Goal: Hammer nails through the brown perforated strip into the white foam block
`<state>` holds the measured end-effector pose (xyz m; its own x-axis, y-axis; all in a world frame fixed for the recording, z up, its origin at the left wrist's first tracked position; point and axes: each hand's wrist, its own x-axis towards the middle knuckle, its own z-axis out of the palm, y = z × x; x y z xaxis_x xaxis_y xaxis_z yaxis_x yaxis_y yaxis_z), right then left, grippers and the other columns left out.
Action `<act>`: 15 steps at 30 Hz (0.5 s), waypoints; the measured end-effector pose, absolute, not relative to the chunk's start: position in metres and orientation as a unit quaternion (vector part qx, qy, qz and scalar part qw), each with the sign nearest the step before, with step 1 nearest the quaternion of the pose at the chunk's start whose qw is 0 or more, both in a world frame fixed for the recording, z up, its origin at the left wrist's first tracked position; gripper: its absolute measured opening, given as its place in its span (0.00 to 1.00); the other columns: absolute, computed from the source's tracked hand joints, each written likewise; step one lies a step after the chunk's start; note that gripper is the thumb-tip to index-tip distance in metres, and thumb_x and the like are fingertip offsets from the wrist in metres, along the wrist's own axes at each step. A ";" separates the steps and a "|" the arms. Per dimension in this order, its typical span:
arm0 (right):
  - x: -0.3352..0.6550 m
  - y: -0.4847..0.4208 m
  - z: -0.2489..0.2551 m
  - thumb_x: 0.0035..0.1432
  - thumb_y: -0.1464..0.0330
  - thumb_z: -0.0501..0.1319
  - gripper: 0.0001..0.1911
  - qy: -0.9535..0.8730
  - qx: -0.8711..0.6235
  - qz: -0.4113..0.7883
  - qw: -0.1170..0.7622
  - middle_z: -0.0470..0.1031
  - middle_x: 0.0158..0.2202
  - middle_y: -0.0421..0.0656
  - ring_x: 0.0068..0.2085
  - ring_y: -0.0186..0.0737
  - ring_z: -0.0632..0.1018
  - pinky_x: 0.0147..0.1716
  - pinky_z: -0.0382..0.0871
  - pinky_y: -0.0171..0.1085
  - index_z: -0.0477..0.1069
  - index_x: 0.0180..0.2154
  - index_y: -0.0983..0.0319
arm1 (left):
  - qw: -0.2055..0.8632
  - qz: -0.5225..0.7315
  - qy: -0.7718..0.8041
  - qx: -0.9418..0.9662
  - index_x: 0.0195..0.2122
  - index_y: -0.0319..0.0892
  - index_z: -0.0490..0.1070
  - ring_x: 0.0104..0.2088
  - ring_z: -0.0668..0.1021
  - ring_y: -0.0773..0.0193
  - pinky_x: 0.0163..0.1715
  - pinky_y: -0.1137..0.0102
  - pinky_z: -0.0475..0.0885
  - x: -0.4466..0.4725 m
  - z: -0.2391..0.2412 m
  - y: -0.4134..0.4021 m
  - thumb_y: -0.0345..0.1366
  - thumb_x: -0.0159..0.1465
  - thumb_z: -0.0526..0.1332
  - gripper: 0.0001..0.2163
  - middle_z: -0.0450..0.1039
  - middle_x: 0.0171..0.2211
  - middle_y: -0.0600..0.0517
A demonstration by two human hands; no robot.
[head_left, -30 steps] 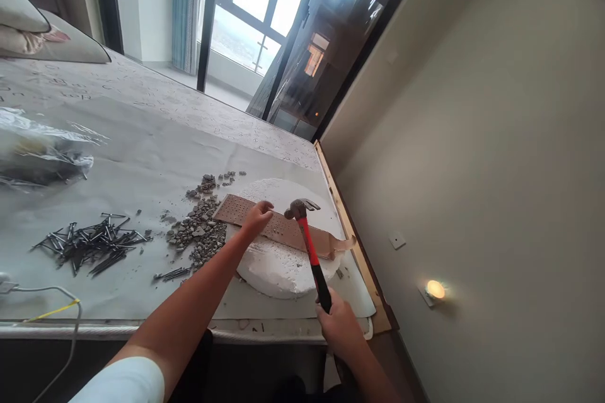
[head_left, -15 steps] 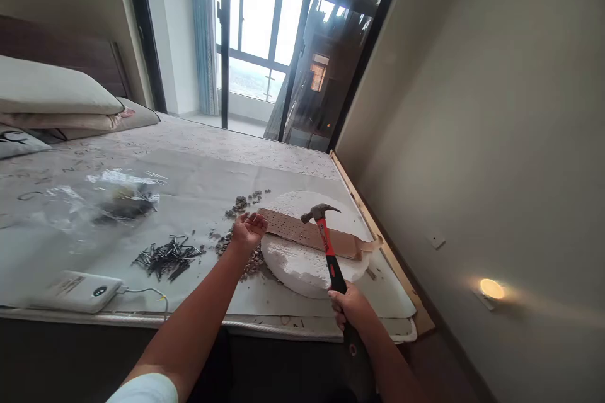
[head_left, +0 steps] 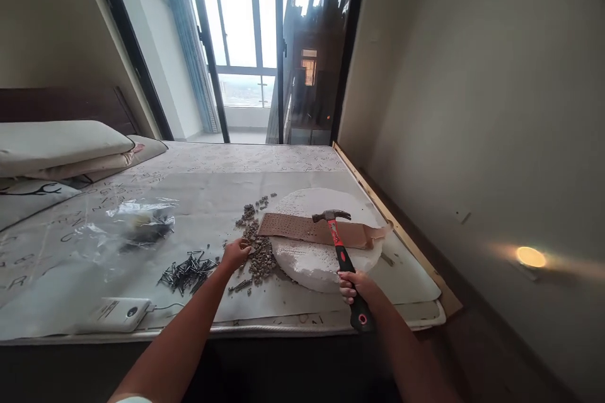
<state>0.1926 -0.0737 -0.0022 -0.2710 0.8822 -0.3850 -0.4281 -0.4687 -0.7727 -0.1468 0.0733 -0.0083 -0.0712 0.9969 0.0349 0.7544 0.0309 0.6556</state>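
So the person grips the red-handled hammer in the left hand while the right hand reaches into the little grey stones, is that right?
Not quite: the hands are swapped. In the head view the right hand grips the red-handled hammer, while the left hand reaches into the little grey stones.

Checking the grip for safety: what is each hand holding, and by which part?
The right hand grips the hammer low on its black handle. The left hand rests at the small grey pieces; any hold is unclear.
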 end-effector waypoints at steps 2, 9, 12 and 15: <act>0.191 -0.069 0.000 0.41 0.66 0.61 0.15 -0.267 -0.404 0.759 0.435 0.53 0.14 0.26 0.13 0.23 0.55 0.14 0.50 0.28 0.57 0.31 0.60 | 0.149 0.277 0.663 0.679 0.43 0.40 0.70 0.45 0.75 0.54 0.41 0.66 0.70 -0.137 -0.009 0.078 0.34 0.52 0.59 0.16 0.73 0.45 0.42; 0.184 -0.058 0.013 0.42 0.68 0.60 0.14 -0.259 -0.411 0.754 0.442 0.53 0.15 0.27 0.13 0.23 0.56 0.14 0.51 0.27 0.56 0.31 0.60 | 0.049 0.090 0.507 0.856 0.58 0.44 0.60 0.64 0.51 0.45 0.58 0.51 0.54 -0.094 0.011 0.129 0.41 0.53 0.63 0.30 0.49 0.64 0.44; 0.186 -0.055 0.019 0.42 0.68 0.61 0.14 -0.261 -0.425 0.750 0.435 0.54 0.15 0.27 0.13 0.24 0.56 0.13 0.51 0.28 0.57 0.31 0.60 | 0.047 -0.009 0.451 0.891 0.61 0.46 0.55 0.64 0.48 0.43 0.59 0.49 0.51 -0.081 0.023 0.154 0.44 0.50 0.65 0.37 0.47 0.65 0.46; 0.190 -0.053 0.025 0.41 0.68 0.61 0.15 -0.267 -0.434 0.745 0.431 0.54 0.14 0.27 0.13 0.24 0.56 0.13 0.52 0.28 0.56 0.31 0.60 | 0.049 -0.068 0.405 0.911 0.62 0.45 0.53 0.62 0.54 0.43 0.59 0.52 0.53 -0.069 0.032 0.172 0.45 0.48 0.66 0.41 0.52 0.63 0.44</act>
